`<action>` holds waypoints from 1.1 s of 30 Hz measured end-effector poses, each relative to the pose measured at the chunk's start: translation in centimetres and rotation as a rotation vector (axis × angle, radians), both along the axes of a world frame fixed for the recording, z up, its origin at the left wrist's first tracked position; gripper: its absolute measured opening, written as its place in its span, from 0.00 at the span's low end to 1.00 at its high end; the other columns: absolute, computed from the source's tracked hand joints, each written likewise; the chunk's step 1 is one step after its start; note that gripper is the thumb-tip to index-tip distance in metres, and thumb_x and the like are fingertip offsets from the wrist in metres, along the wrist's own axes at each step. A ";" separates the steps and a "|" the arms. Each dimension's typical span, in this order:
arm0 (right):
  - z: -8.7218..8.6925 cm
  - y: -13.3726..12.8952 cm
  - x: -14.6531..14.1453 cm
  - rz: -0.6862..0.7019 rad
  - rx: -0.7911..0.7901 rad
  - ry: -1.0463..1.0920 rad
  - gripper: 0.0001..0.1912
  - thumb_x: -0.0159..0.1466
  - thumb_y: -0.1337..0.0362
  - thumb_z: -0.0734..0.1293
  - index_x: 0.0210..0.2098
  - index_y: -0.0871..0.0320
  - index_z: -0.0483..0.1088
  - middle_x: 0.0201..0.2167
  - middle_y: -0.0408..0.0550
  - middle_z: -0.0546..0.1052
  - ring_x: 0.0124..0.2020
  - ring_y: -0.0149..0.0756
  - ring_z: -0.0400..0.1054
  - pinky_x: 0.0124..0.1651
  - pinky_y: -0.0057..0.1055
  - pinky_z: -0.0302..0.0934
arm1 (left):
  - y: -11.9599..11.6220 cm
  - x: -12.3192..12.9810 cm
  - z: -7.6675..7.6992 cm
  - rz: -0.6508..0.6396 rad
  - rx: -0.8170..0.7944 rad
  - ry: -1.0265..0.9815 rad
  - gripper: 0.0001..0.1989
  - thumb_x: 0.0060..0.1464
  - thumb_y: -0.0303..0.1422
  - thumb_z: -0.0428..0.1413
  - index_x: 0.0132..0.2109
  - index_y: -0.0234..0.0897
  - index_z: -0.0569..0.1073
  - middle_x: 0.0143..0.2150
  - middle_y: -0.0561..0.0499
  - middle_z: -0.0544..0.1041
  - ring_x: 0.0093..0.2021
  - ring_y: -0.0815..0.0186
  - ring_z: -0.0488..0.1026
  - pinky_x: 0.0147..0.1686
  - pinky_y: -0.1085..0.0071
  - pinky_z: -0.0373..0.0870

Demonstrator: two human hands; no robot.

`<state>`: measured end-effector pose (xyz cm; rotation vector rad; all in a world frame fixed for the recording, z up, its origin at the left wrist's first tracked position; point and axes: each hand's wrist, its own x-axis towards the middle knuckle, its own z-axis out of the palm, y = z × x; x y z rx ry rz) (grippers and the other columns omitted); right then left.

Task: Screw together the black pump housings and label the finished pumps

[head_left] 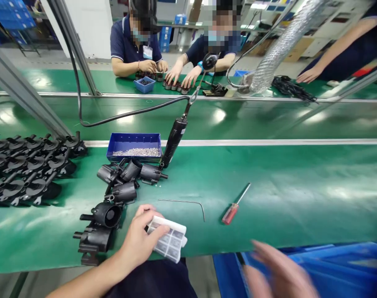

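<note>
My left hand holds a small white compartment case at the table's front edge, thumb on top and fingers behind it. The case's lid looks closed. My right hand is blurred by motion above the blue bins at the lower right, and a dark thin object shows beside its fingers. Beyond the case lies a bent metal rod, with a red-handled screwdriver to its right. Black cylindrical housings are piled left of my left hand.
A blue tray of small metal pieces stands behind the housings. Beside it hangs a black power screwdriver on a cable. Rows of black parts fill the left. Blue bins sit at lower right. People work across the table.
</note>
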<state>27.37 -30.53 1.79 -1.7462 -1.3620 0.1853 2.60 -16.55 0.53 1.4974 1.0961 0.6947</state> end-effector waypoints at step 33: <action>-3.5 5.9 -6.3 0.257 -0.063 0.528 0.14 0.78 0.61 0.69 0.35 0.53 0.79 0.31 0.42 0.81 0.32 0.32 0.75 0.37 0.27 0.66 | 0.1 0.2 -0.3 0.157 -0.090 -0.032 0.11 0.57 0.40 0.67 0.32 0.38 0.87 0.26 0.50 0.83 0.25 0.66 0.73 0.27 0.75 0.66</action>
